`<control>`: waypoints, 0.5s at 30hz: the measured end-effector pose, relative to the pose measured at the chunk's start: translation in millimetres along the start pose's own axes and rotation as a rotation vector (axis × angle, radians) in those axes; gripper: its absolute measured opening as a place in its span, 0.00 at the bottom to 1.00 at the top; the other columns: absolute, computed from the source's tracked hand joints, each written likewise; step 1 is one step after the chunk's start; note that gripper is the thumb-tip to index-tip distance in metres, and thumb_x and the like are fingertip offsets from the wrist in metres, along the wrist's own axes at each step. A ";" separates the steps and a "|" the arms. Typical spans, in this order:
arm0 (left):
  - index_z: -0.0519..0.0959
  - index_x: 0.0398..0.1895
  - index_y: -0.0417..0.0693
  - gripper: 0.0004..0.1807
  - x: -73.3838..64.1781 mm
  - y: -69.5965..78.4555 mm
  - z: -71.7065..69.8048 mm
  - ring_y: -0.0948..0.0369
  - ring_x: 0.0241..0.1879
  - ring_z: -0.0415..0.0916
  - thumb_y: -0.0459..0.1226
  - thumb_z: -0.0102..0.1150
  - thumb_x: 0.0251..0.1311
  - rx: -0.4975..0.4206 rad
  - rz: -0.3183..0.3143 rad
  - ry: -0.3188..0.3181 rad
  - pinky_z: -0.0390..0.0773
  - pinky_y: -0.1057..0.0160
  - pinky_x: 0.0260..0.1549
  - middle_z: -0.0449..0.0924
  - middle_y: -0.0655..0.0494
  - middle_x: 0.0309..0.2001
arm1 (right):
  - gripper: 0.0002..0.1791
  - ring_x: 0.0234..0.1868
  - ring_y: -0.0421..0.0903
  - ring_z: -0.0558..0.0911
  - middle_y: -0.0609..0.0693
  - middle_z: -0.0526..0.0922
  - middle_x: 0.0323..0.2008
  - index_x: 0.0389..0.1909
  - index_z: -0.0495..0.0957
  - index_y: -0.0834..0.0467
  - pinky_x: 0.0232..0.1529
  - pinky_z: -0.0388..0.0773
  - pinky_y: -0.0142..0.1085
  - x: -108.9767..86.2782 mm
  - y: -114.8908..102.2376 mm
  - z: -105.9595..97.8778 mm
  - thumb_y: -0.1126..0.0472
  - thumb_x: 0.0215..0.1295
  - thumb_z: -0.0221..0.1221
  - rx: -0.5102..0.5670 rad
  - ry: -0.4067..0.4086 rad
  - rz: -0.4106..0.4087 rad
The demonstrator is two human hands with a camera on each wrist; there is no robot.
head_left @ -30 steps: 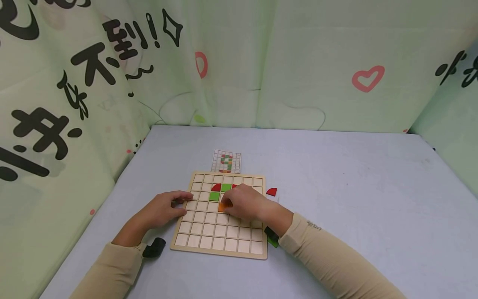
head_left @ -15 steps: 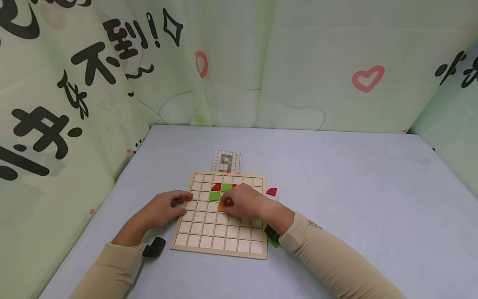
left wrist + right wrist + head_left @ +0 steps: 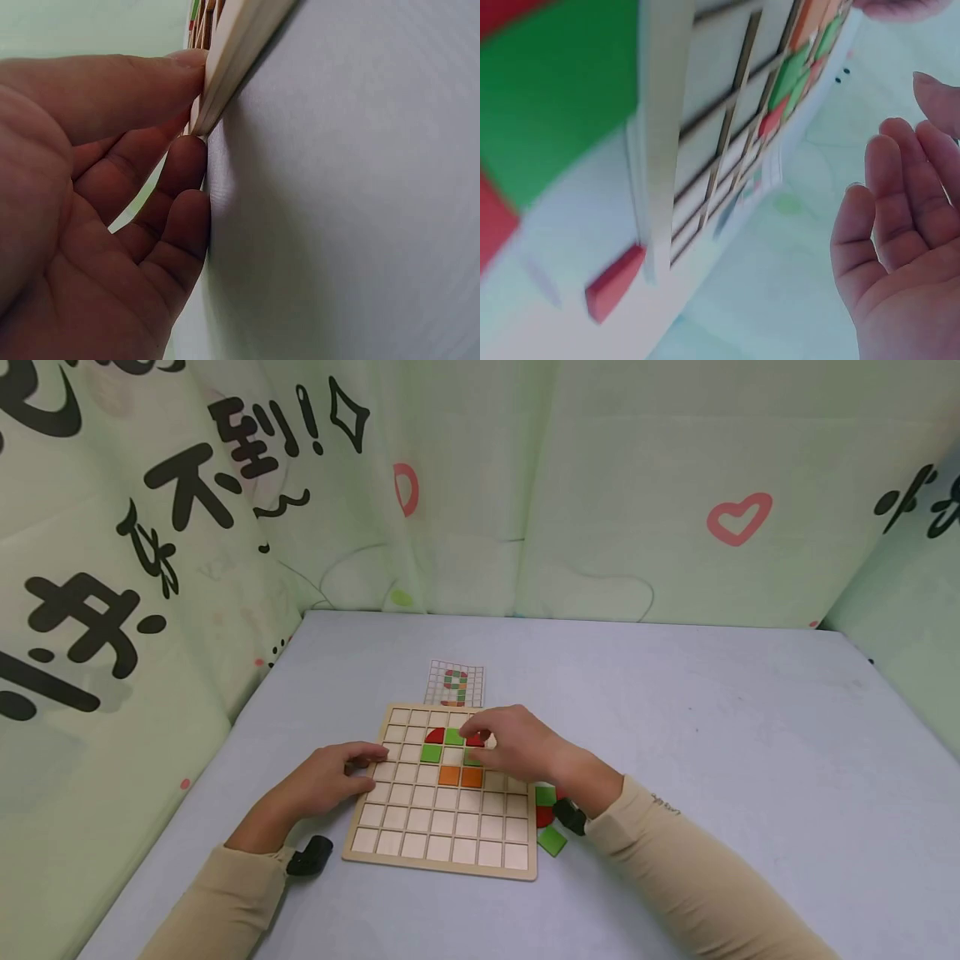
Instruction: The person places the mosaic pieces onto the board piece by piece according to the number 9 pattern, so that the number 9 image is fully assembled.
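A wooden grid board [image 3: 416,821] lies on the table. My left hand [image 3: 322,781] rests against its left edge; in the left wrist view, the thumb [image 3: 142,94] touches the board's side. Two orange square tiles [image 3: 448,775] sit side by side in the grid. Above them are green square tiles [image 3: 431,752] and red quarter-round tiles [image 3: 435,735], some partly covered by my right hand [image 3: 521,743]. That hand hovers over the board, thumb and fingers apart. The right wrist view shows its loosely bent fingers [image 3: 889,180] with nothing between them.
Behind the board lies a printed pattern card [image 3: 454,683]. Loose tiles lie along the board's right side, among them a green tile [image 3: 552,841] and a red tile [image 3: 543,816]. A printed curtain [image 3: 615,485] stands behind the table.
My right hand has lifted away from the orange tiles and moved up and right, uncovering the second orange tile and loose tiles beside the board. The left hand has stayed put.
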State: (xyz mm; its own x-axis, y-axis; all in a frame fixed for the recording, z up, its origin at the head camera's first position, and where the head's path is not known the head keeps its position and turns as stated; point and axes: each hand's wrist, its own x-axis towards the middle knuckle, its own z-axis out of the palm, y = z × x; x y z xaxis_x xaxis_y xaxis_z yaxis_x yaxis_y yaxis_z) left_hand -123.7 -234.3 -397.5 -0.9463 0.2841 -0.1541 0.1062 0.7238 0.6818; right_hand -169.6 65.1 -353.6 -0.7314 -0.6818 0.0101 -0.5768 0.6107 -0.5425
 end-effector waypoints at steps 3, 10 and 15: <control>0.77 0.61 0.41 0.22 -0.1 0.7 -0.1 0.47 0.60 0.72 0.32 0.62 0.64 0.001 -0.009 0.003 0.70 0.46 0.59 0.78 0.48 0.59 | 0.15 0.47 0.48 0.79 0.49 0.85 0.46 0.53 0.83 0.59 0.49 0.77 0.39 -3.2 6.4 -6.9 0.60 0.66 0.65 -0.007 0.032 0.017; 0.78 0.61 0.41 0.22 -0.3 1.1 0.3 0.47 0.60 0.72 0.31 0.62 0.63 -0.002 -0.015 0.003 0.70 0.46 0.59 0.78 0.48 0.59 | 0.16 0.48 0.48 0.80 0.52 0.84 0.48 0.53 0.82 0.62 0.51 0.78 0.42 -15.6 24.5 -22.0 0.61 0.67 0.64 0.011 0.083 0.092; 0.78 0.61 0.41 0.22 -0.4 1.2 0.1 0.47 0.60 0.72 0.31 0.62 0.63 0.004 -0.007 0.004 0.70 0.46 0.59 0.78 0.48 0.59 | 0.16 0.48 0.50 0.80 0.53 0.84 0.47 0.53 0.82 0.62 0.50 0.79 0.43 -22.8 34.8 -28.3 0.61 0.67 0.63 0.008 0.107 0.139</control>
State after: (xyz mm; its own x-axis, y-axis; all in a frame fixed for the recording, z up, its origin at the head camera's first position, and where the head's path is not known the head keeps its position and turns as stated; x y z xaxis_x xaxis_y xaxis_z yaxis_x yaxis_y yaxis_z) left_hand -123.2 -233.5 -396.7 -0.9484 0.2764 -0.1555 0.1011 0.7282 0.6778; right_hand -183.3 113.3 -348.9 -0.8387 -0.5441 0.0243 -0.4652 0.6924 -0.5515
